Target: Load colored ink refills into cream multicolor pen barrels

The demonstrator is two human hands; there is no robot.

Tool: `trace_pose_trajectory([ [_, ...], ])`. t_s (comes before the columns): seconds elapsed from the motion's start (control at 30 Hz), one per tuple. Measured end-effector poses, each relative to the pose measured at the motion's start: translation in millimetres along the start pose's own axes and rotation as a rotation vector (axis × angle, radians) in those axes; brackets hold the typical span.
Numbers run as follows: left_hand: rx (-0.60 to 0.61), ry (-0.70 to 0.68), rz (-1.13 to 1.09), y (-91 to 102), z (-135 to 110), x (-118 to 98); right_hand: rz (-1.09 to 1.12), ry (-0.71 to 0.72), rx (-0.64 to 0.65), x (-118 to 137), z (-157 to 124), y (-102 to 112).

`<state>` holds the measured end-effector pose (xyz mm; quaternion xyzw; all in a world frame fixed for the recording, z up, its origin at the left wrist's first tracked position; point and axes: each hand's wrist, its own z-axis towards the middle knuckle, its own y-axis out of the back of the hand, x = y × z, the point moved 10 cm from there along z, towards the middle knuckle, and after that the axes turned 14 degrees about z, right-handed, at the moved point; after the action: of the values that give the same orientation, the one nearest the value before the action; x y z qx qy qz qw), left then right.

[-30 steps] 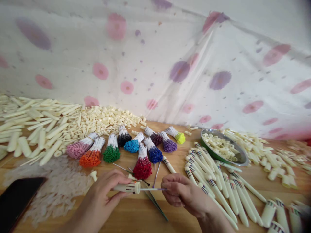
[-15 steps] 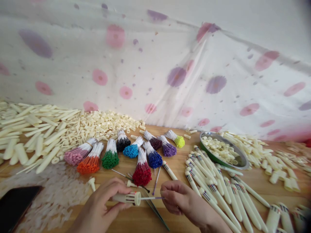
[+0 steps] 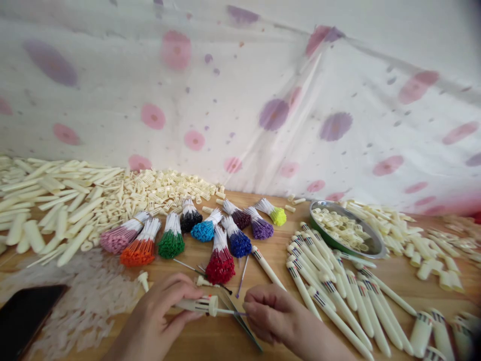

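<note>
Between the thumb and fingers of my left hand (image 3: 167,313) is a cream slotted pen barrel (image 3: 206,305), lying level with its open end to the right. Orange and dark tips show in its slots. My right hand (image 3: 268,312) pinches a pen refill (image 3: 228,312) by its purple end. The refill's white tube runs left into the barrel's open end. Under the hands lie tweezers (image 3: 246,331) and a small cream plug (image 3: 203,282). Just beyond, a loose purple-tipped refill (image 3: 242,277) rests near the red refill bundle (image 3: 220,263).
Several coloured refill bundles (image 3: 171,238) stand across the middle. Cream pen parts (image 3: 75,195) are heaped at the left, above clear plastic pieces (image 3: 86,301) and a phone (image 3: 28,316). Multicolour pens (image 3: 338,296) lie at the right, below a metal bowl (image 3: 376,245) of slotted parts.
My right hand has moved slightly left, and less of the refill's white tube shows outside the barrel. My left hand keeps its hold on the barrel.
</note>
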<state>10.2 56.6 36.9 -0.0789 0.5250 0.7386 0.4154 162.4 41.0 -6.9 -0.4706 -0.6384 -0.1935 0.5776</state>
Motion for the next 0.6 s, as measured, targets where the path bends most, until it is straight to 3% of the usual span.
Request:
trace_pose_trajectory([
  [0.13,0.013,-0.005,-0.024,-1.1,-1.0,-3.2,0.25,-0.1,-0.004,-15.0,8.2,-0.9],
  [0.27,0.042,-0.009,-0.009,-6.1,-2.3,-5.4,0.091,-0.145,-0.021,-22.4,12.6,-11.9],
  [0.43,0.065,0.057,-0.037,-10.4,-4.8,2.1,-0.11,0.031,-0.071,-14.3,16.5,-22.0],
  [0.6,0.097,0.123,-0.092,-12.5,-5.0,11.5,-0.354,0.221,-0.176,14.5,8.2,-9.3],
])
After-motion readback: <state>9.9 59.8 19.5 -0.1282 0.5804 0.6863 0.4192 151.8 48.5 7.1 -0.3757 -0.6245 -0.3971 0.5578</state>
